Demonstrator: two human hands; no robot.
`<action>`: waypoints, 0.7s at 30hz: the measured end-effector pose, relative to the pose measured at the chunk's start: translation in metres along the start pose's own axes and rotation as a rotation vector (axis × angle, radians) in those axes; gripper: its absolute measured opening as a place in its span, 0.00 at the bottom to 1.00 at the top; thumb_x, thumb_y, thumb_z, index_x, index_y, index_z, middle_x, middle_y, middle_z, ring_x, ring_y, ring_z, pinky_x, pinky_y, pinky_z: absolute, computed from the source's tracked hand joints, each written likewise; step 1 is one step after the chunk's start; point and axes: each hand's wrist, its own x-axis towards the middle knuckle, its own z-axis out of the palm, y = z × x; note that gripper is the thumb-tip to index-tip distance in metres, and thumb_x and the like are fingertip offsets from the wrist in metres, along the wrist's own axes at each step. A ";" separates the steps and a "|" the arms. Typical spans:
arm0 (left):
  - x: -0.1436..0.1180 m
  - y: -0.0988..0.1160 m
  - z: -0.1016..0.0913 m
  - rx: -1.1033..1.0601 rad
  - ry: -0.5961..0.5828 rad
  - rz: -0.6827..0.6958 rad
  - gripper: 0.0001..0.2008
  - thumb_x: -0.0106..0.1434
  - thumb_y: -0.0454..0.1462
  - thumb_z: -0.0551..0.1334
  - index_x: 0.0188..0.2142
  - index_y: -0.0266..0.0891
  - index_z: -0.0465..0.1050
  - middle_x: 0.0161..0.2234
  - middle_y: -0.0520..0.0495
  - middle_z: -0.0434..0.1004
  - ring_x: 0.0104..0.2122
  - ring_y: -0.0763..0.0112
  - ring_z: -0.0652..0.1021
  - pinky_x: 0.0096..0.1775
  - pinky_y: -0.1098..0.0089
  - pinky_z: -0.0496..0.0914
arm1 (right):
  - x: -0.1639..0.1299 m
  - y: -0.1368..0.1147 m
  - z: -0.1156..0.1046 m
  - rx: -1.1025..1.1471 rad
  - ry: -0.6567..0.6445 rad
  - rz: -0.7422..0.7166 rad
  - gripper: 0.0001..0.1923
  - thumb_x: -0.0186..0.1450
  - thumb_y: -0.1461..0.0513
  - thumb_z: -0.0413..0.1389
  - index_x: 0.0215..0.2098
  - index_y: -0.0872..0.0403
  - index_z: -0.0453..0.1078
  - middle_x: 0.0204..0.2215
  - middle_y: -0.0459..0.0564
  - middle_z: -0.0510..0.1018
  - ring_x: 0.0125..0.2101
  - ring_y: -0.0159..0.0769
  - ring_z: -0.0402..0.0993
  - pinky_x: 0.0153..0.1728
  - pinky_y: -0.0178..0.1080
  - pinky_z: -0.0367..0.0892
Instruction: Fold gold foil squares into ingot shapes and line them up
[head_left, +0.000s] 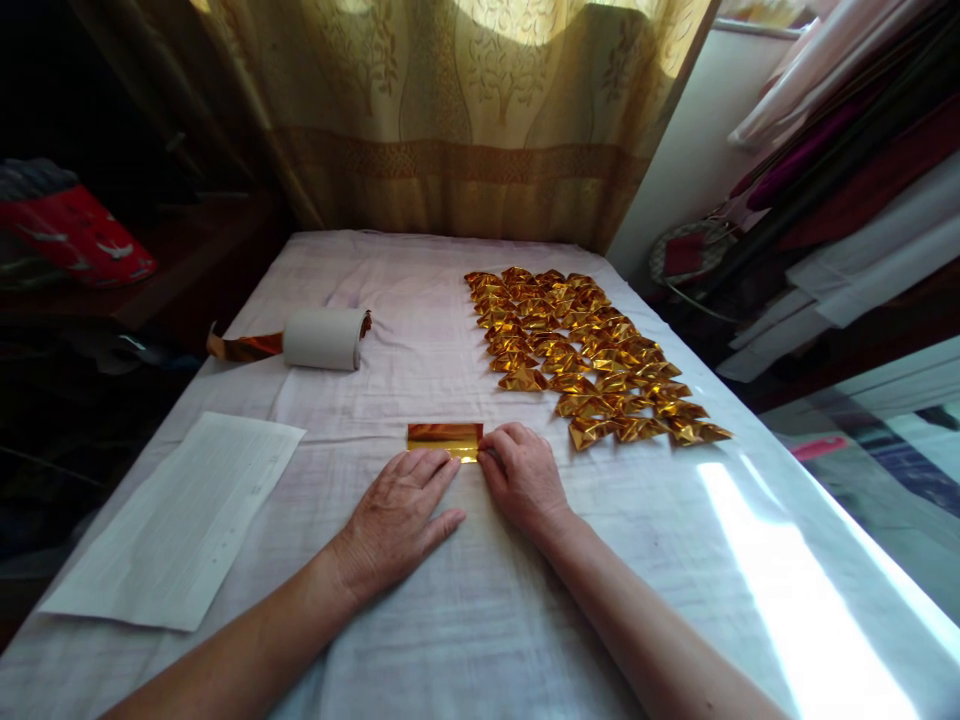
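A small rectangle of gold foil paper [444,434] lies on the cloth-covered table, its near edge brighter and seemingly folded over. My left hand [401,515] rests flat, fingertips pressing the near edge of the foil, thumb apart. The fingers of my right hand [525,475] are bent and pinched together at the foil's right end. Beyond my right hand, several folded gold foil ingots [592,350] lie in rows. At the far left is a stack of foil sheets wrapped in a grey-white cover [322,338], curled on its side, with coppery foil showing at both ends.
A white printed sheet of paper [180,520] lies on the left of the pale tablecloth [420,640]. Behind the table hangs a gold curtain [465,120]. Clothes [862,220] hang at the right. A red container [82,235] stands on a dark surface at the left.
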 end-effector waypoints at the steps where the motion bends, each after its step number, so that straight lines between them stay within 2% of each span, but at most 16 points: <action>1: -0.003 -0.001 0.000 0.015 0.004 0.001 0.23 0.69 0.46 0.57 0.59 0.38 0.69 0.55 0.39 0.73 0.55 0.57 0.71 0.59 0.56 0.63 | 0.000 0.000 0.000 -0.005 0.000 0.003 0.03 0.66 0.64 0.57 0.37 0.53 0.73 0.36 0.50 0.76 0.40 0.41 0.72 0.40 0.40 0.59; 10: -0.028 -0.027 -0.008 0.146 0.062 0.037 0.24 0.73 0.47 0.48 0.58 0.38 0.70 0.55 0.41 0.75 0.55 0.59 0.73 0.59 0.58 0.63 | 0.001 0.001 0.000 -0.005 -0.008 0.002 0.04 0.66 0.63 0.57 0.37 0.52 0.74 0.37 0.51 0.77 0.40 0.41 0.72 0.39 0.40 0.59; 18: -0.038 -0.034 -0.005 0.163 0.100 0.014 0.24 0.72 0.47 0.50 0.60 0.39 0.68 0.58 0.42 0.73 0.59 0.55 0.70 0.59 0.55 0.63 | 0.002 0.008 0.005 0.012 0.030 -0.047 0.05 0.67 0.63 0.56 0.37 0.52 0.74 0.36 0.51 0.77 0.38 0.41 0.72 0.39 0.40 0.61; 21: -0.037 -0.033 -0.003 0.149 0.107 0.001 0.24 0.71 0.48 0.52 0.60 0.39 0.68 0.59 0.42 0.72 0.60 0.54 0.68 0.59 0.54 0.63 | -0.001 0.010 0.005 0.027 0.086 -0.081 0.07 0.67 0.64 0.54 0.37 0.52 0.75 0.35 0.51 0.78 0.38 0.40 0.72 0.39 0.39 0.62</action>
